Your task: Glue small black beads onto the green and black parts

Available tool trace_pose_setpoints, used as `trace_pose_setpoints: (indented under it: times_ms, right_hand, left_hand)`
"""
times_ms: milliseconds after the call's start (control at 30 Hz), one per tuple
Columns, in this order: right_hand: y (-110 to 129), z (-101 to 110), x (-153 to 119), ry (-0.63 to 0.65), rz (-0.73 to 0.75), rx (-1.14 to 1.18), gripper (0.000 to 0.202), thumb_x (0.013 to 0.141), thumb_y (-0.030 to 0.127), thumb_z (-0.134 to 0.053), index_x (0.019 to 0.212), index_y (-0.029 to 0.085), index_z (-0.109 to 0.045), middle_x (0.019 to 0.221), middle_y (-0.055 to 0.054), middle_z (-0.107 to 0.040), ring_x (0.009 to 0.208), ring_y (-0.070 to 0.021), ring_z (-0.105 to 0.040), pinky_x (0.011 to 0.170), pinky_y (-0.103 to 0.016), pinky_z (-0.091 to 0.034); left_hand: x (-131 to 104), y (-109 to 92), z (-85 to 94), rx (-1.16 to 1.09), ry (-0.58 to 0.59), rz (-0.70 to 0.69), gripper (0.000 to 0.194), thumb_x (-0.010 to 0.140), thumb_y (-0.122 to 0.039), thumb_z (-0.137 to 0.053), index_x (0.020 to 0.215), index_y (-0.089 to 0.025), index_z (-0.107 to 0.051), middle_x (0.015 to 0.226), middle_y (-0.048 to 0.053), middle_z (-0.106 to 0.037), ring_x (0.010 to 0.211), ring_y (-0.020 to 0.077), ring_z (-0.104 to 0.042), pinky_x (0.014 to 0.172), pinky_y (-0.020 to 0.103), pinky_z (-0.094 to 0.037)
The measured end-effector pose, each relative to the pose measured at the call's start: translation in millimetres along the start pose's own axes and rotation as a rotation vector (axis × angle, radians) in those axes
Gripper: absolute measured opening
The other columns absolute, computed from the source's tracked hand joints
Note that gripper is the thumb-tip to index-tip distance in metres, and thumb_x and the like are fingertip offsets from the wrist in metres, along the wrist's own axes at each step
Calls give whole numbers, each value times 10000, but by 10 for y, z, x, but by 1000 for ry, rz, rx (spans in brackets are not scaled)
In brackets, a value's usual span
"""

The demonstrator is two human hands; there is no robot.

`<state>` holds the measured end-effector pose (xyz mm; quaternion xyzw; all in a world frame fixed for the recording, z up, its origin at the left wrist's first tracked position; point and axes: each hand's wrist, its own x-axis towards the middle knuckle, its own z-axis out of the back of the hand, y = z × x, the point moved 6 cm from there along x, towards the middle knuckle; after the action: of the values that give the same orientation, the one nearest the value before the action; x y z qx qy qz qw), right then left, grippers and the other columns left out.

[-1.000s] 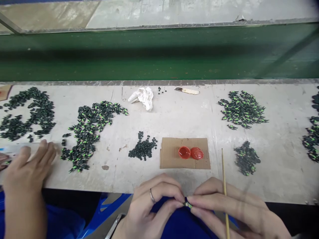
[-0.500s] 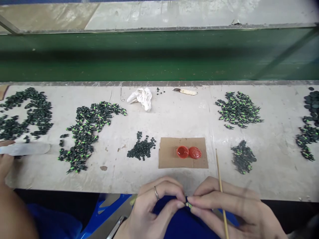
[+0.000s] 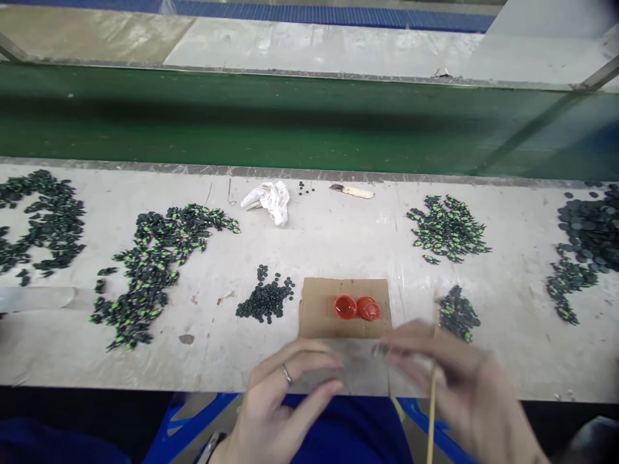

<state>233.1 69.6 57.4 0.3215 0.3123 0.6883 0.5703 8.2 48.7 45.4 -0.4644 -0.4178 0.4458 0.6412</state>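
My left hand, with a ring on one finger, hangs over the table's front edge. Its thumb and fingers are curved and apart, and nothing shows between them. My right hand is smeared by motion just right of the cardboard. A thin wooden stick lies across that hand, held among its fingers. At its fingertips is a small dark piece, too blurred to make out. Two small red cups of glossy red liquid, a left cup and a right cup, sit on the cardboard.
Green-and-black small figures lie in a left pile, an upper right pile and a smaller right pile. Small black discs lie left of the cardboard. Farther back are a crumpled white cloth and a knife.
My hands have parted: the right moved up and away with the small dark piece and the stick, leaving my left fingers apart. The camera view has shifted. The neighbour's hand at far left has left the view.
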Motion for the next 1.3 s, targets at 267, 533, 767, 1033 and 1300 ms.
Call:
trace_pose_setpoints:
  times_ms: [267, 533, 767, 1033, 1300]
  right_hand:
    - [-1129, 679, 496, -267, -187, -456, 656, 877, 840, -544, 908, 211, -730, 825, -18, -694, 675, -156, -555, 664, -340, -476]
    - [-392, 356, 291, -162, -195, -140, 416, 1043, 586, -403, 1019, 369, -757, 798, -7, -720, 673, -178, -663, 570, -285, -531]
    - [-9, 60, 290, 8, 21, -100, 181, 986, 466, -626, 858, 396, -734, 769, 107, -796, 663, -139, -771, 621, -139, -628]
    - [111, -211, 366, -56, 158, -204, 350, 1033, 239, -405, 796, 300, -656, 642, 65, -667, 520, -119, -639, 498, -204, -529]
    - [51, -363, 302, 3, 280, -217, 255, 1040, 145, -431, 907, 261, -615, 758, 31, -661, 640, -146, -637, 579, -272, -523]
  left_hand:
    - [-173, 498, 576, 487, -255, 134, 164, 977, -146, -681, 1084, -269, -698, 972, 2, -683, 810, 144, -650, 766, 252, -541]
    - [-189, 601, 604, 658, -271, 139, 118, 1004, -181, -639, 1098, -218, -700, 993, 51, -696, 836, 194, -687, 748, 316, -565]
    - [-132, 668, 524, 728, -281, 103, 107, 1000, -144, -632, 1023, -175, -731, 985, 66, -662, 838, 195, -696, 701, 304, -559]
    - [-37, 660, 393, 775, -267, 68, 155, 1029, -169, -591, 974, -180, -735, 933, 54, -649, 786, 198, -649, 679, 325, -539]
    - [-68, 670, 385, 790, -278, 79, 100, 1021, -157, -610, 1071, -189, -691, 999, 69, -679, 892, 227, -675, 747, 341, -563]
